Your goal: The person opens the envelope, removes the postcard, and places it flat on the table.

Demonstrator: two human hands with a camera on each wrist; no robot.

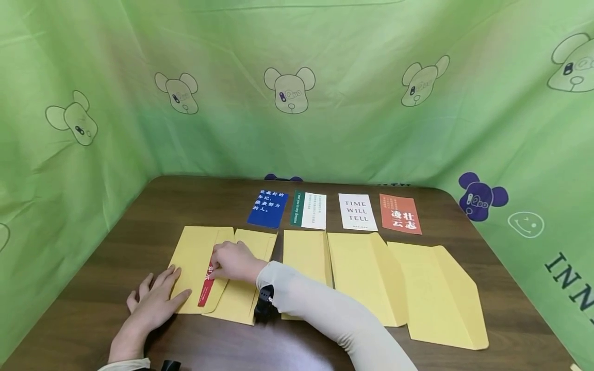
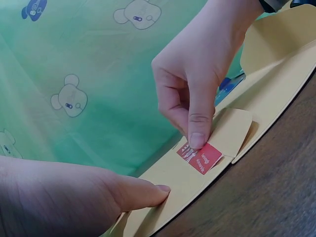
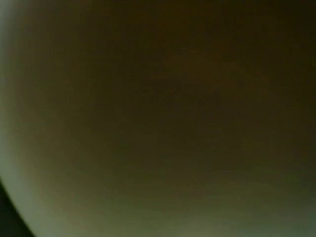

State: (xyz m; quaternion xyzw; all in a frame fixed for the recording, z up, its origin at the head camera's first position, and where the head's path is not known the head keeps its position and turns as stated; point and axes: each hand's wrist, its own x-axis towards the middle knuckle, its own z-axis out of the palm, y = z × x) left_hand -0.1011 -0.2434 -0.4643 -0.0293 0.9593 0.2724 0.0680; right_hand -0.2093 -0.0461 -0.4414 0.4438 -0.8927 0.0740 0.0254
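Observation:
A red card (image 1: 204,291) with white characters sticks partly out of the leftmost yellow envelope (image 1: 195,247), at its flap side. My right hand (image 1: 235,262) pinches the card between thumb and curled fingers; the left wrist view shows the thumb (image 2: 198,136) on the card's printed face. My left hand (image 1: 155,298) rests with spread fingers at the left edge of this envelope, its thumb lying on the paper. The part of the card inside the envelope is hidden. The right wrist view is dark and blurred, showing nothing distinct.
Several more yellow envelopes lie in a row to the right, the nearest (image 1: 255,242) under my right hand. Behind them lie a blue card (image 1: 268,208), a green-and-white card (image 1: 308,209), a white card (image 1: 357,211) and an orange-red card (image 1: 400,214). Green curtains surround the wooden table (image 1: 223,345).

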